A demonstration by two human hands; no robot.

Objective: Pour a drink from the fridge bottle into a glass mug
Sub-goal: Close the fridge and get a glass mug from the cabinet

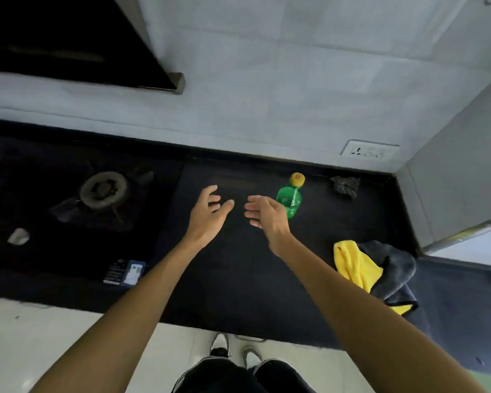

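- Dark kitchen counter [238, 265] fills mid-view, w/ pale floor + shoes at its nr edge.
- Nr front edge, R side: yellow/grey cloth [357, 268], bunched.
- Over the counter, left hand [207, 217] has fingers loosely spread and is empty.
- Beside it, right hand [270, 219] is also spread and empty, just L of green bottle [291, 198]; can't tell if touching.
- Bottle stands on counter, yellow cap on.
- Far L: gas burner [104, 190]. On wall behind: socket [370, 152].

The bottle [289, 198] is glossy translucent green plastic with an opaque yellow plastic cap [297, 178], the countertop [238, 265] is matt black and smooth, the yellow-and-grey cloth [355, 265] looks soft and fluffy, the dark scrubber [345, 186] rough, the burner [104, 190] dull dark metal, the wall tiles [295, 80] smooth and pale.
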